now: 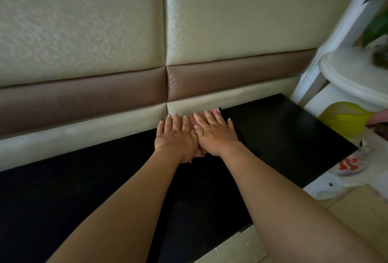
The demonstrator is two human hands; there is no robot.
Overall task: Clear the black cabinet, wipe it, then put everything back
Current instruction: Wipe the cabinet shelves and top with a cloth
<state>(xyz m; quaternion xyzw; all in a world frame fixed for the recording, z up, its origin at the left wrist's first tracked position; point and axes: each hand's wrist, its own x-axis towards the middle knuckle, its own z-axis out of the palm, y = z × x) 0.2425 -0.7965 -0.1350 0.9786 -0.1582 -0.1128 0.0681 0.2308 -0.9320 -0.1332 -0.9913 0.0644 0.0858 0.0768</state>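
From the head camera, a person's left hand (176,137) and right hand (216,134) lie flat side by side, fingers straight, pressing a pinkish cloth (191,120) onto the top of the black cabinet (289,132) near its far edge by the padded wall (84,32), with a yellow container (346,120) just past the cabinet's right end.

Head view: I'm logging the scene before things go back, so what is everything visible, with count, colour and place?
black cabinet: one, black, along the wall
cloth: one, pinkish, on the cabinet top under both hands
wall panels: several, cream with a brown band, behind the cabinet
stand: one, white, right
plant leaves: a few, green, top right
yellow item: one, right of the cabinet
packet: one, red and white, floor at right
left hand: flat on the cloth
right hand: flat on the cloth
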